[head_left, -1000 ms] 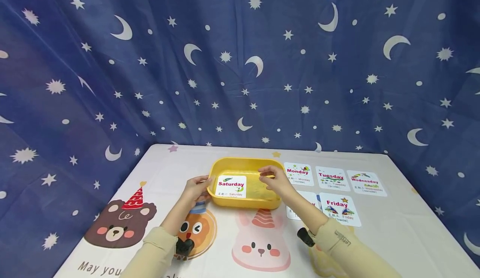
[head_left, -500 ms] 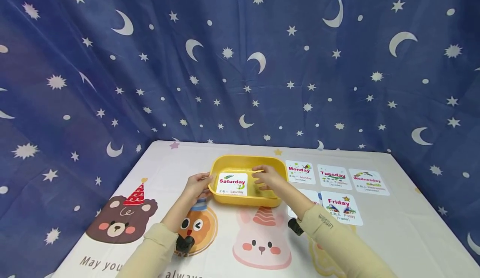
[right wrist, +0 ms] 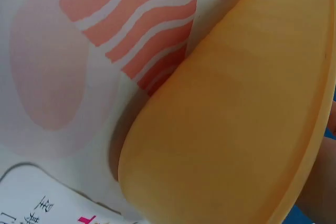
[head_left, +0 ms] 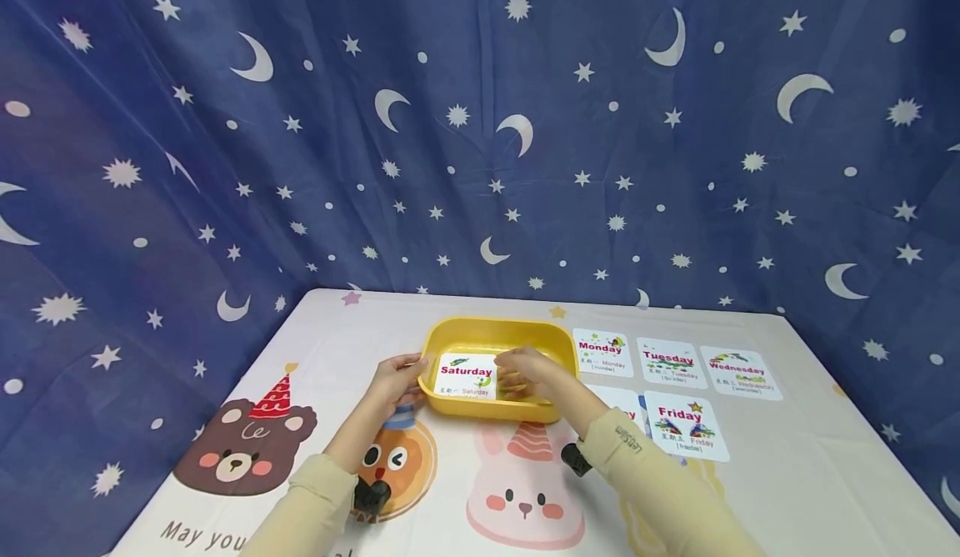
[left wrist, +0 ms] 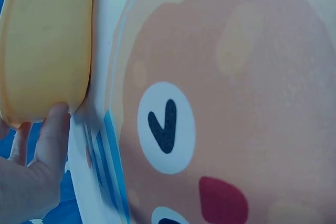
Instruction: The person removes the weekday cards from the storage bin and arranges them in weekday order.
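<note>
A yellow plastic basket (head_left: 487, 408) stands at the middle of the table. My left hand (head_left: 393, 380) grips its left end, the thumb at the rim and the fingers (left wrist: 52, 135) against the outer wall in the left wrist view. In the basket lies a white "Saturday" card (head_left: 465, 380). My right hand (head_left: 528, 373) reaches over the basket's right side, its fingertips at the card's right edge. Whether they touch the card I cannot tell. The basket wall (right wrist: 220, 108) hides most of this hand in the right wrist view.
Right of the basket lie cards: Monday (head_left: 602, 353), Tuesday (head_left: 671, 363) and Wednesday (head_left: 741, 373) in a back row. In front are a Friday card (head_left: 686, 426) and one partly covered card (head_left: 622, 401). A starry blue curtain (head_left: 480, 123) hangs behind the table.
My right hand has moved left and down, from above the basket's right part to the Saturday card's right edge. The left hand keeps its hold; the card lies as before.
</note>
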`<state>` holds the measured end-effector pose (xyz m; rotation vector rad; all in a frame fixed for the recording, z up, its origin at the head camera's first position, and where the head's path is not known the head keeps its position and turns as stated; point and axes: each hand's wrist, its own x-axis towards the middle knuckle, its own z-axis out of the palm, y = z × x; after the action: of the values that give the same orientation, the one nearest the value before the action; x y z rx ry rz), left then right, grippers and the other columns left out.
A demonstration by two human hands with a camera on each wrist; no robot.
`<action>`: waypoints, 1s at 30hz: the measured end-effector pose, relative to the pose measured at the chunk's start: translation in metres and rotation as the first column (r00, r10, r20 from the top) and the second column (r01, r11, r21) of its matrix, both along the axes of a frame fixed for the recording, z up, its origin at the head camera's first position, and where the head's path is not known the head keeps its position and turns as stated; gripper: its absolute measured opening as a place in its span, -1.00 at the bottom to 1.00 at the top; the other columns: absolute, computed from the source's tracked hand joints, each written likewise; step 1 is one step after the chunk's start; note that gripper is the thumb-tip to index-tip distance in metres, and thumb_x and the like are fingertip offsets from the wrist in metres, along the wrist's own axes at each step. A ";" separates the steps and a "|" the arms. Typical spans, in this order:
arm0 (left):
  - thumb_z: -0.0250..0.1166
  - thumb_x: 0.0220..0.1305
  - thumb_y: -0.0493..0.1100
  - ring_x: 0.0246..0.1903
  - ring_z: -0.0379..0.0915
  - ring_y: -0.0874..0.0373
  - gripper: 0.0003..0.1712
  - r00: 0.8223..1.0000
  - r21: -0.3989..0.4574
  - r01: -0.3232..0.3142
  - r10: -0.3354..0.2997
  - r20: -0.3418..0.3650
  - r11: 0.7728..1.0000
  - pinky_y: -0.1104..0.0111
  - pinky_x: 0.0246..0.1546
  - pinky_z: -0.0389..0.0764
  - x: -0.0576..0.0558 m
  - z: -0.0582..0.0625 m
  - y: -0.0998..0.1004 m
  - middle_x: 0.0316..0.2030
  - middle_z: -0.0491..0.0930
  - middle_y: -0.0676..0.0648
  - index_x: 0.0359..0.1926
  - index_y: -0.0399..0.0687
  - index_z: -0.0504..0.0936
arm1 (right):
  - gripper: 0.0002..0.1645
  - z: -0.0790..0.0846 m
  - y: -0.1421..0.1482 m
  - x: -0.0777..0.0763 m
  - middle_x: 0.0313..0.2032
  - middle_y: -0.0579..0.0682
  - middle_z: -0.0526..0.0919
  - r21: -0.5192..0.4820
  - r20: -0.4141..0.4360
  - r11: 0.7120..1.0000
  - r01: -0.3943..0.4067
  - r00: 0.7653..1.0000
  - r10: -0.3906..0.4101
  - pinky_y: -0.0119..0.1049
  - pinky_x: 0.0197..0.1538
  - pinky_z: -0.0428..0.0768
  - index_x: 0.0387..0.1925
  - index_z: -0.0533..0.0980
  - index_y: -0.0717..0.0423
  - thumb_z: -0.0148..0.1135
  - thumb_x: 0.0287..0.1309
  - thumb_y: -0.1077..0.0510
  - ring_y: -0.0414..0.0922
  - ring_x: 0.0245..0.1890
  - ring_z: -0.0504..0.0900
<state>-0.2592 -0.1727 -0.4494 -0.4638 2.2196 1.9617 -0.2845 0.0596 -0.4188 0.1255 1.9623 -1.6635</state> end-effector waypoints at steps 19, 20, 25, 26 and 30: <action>0.14 0.36 -0.13 -0.36 0.59 0.19 -0.49 1.000 0.010 0.007 -0.007 -0.002 1.000 0.33 -0.29 0.73 0.002 0.001 0.000 -0.01 0.50 -0.31 0.24 -0.31 0.36 | -0.36 -0.009 -0.010 0.001 0.11 0.39 0.39 -0.082 0.112 0.989 0.126 0.987 -0.116 -0.15 0.05 0.61 0.32 0.13 0.30 0.01 0.34 0.09 -0.02 -0.33 0.52; 0.13 0.36 -0.14 -0.37 0.59 0.20 -0.49 1.000 0.013 0.008 -0.008 -0.004 1.000 0.34 -0.29 0.73 0.002 0.001 0.000 -0.01 0.49 -0.32 0.24 -0.31 0.36 | -0.36 -0.010 -0.011 0.000 0.11 0.39 0.39 -0.080 0.111 0.988 0.134 0.986 -0.125 -0.19 0.01 0.60 0.32 0.12 0.31 0.01 0.33 0.09 -0.03 -0.34 0.53; 0.13 0.36 -0.14 -0.43 0.56 0.26 -0.50 1.000 0.027 0.015 -0.015 -0.007 1.000 0.35 -0.31 0.73 0.001 0.001 0.000 -0.02 0.50 -0.30 0.24 -0.30 0.36 | -0.30 -0.030 -0.014 -0.014 0.04 0.33 0.47 -0.096 0.122 0.972 0.213 0.972 -0.201 -0.24 -0.04 0.58 0.31 0.13 0.32 0.09 0.28 0.06 -0.03 -0.32 0.55; 0.13 0.37 -0.14 -0.43 0.56 0.26 -0.50 1.000 0.028 0.016 -0.016 -0.005 0.999 0.35 -0.31 0.73 0.001 0.001 0.000 -0.02 0.50 -0.30 0.24 -0.30 0.36 | -0.27 -0.046 -0.012 -0.024 -0.05 0.31 0.50 -0.142 0.125 0.967 0.213 0.973 -0.196 -0.25 -0.08 0.61 0.27 0.17 0.36 0.17 0.22 0.03 -0.02 -0.35 0.56; 0.13 0.37 -0.14 -0.41 0.57 0.25 -0.50 1.000 0.031 0.011 -0.011 -0.004 0.999 0.36 -0.33 0.72 0.001 0.000 0.000 0.00 0.50 -0.31 0.25 -0.29 0.36 | -0.30 -0.061 -0.016 -0.032 -0.13 0.26 0.48 -0.204 0.157 0.938 0.280 0.955 -0.251 -0.12 0.01 0.65 0.22 0.22 0.42 0.20 0.20 0.07 0.02 -0.27 0.57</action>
<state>-0.2582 -0.1724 -0.4496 -0.4426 2.1856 1.9902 -0.3162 0.0439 -0.4798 0.4186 1.7056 -1.9849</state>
